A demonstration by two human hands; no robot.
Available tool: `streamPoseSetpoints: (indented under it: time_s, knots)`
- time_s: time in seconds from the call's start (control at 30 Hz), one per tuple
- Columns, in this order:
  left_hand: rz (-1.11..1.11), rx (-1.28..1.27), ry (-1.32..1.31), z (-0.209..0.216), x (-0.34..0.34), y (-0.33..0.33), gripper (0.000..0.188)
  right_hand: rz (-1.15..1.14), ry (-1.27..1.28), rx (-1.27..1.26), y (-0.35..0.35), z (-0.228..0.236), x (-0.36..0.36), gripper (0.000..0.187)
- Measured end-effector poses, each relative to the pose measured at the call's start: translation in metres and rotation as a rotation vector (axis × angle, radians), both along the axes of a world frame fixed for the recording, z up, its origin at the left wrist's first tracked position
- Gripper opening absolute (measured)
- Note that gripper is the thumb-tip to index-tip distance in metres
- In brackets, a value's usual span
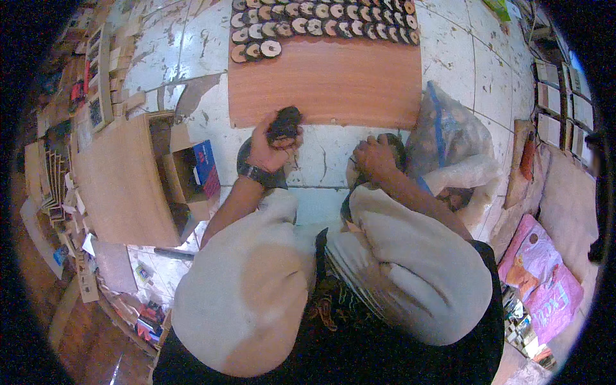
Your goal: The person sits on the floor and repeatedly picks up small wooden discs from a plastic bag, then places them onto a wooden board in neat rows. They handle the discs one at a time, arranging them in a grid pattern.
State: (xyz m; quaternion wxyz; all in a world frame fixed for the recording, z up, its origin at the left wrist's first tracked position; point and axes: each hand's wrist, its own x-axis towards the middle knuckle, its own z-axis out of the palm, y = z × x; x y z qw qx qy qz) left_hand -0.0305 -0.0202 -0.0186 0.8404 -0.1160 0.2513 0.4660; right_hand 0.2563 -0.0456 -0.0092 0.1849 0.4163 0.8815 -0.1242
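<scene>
My left hand (270,149), with a dark watch on its wrist, is closed around a dark rounded thing (284,124) just in front of the near left part of a brown wood-grain board (321,83). Whether that thing is one piece or a stack, I cannot tell. On the board's far part lie overlapping rows of ring-shaped discs (314,27), pale on top with dark edges. The nearest row is short, ending in a whiter disc (271,49). My right hand (377,157) rests with curled fingers by my right foot, against a dark shape; what it holds, if anything, is hidden.
Right of my right hand stands a clear plastic bag (449,131) with pieces inside. At left are an open cardboard box (183,170) with a blue-and-red side and a large brown panel (125,183). A pink printed sack (542,276) lies at right on the tiled floor.
</scene>
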Motion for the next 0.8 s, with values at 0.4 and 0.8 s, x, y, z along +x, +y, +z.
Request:
streamPoseSetpoints:
  time_s: [0.4,0.8]
  knots:
    - [0.152,-0.264,0.118,-0.015,0.023,-0.001,0.036,-0.127,0.011,-0.023,-0.014,-0.015,-0.012,0.024]
    - [0.26,-0.304,0.149,-0.007,0.025,0.001,0.038,-0.162,0.065,0.044,-0.011,-0.013,-0.022,0.023]
